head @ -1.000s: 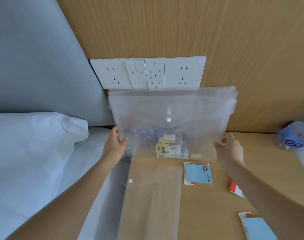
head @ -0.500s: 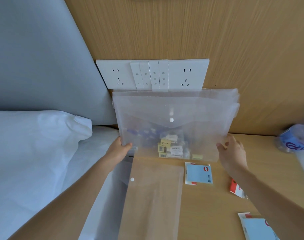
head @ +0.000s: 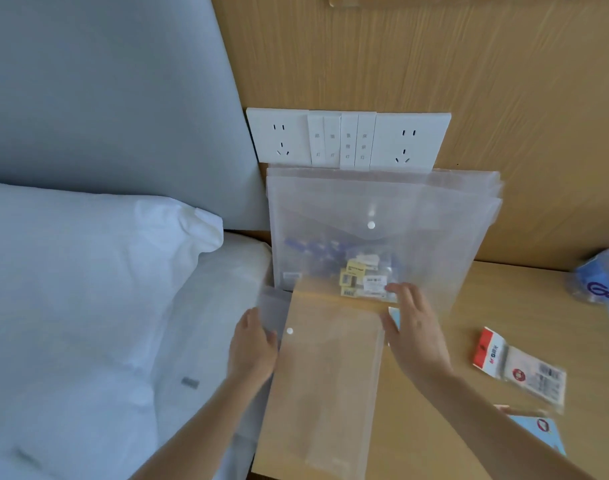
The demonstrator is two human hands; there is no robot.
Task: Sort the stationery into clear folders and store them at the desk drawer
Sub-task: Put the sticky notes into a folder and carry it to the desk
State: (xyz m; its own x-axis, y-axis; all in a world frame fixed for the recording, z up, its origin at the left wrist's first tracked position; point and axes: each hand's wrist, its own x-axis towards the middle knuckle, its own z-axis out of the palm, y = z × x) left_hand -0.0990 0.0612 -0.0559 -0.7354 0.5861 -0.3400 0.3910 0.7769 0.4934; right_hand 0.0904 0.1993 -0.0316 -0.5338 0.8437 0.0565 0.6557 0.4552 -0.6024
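Judging task roughly midway. Filled clear folders [head: 382, 216] lean upright against wall at desk [head: 503, 306] back, small stationery inside front one. Empty folder [head: 323, 386] flat on desk between my hands. Packets [head: 519, 370] still loose at right. Drawer unseen. Left hand [head: 252, 344] and right hand [head: 415, 336] fingers straight, resting at empty folder's edges.

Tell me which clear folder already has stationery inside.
The front upright folder leaning against the wall holds small packets. The flat folder on the desk between both hands looks empty.
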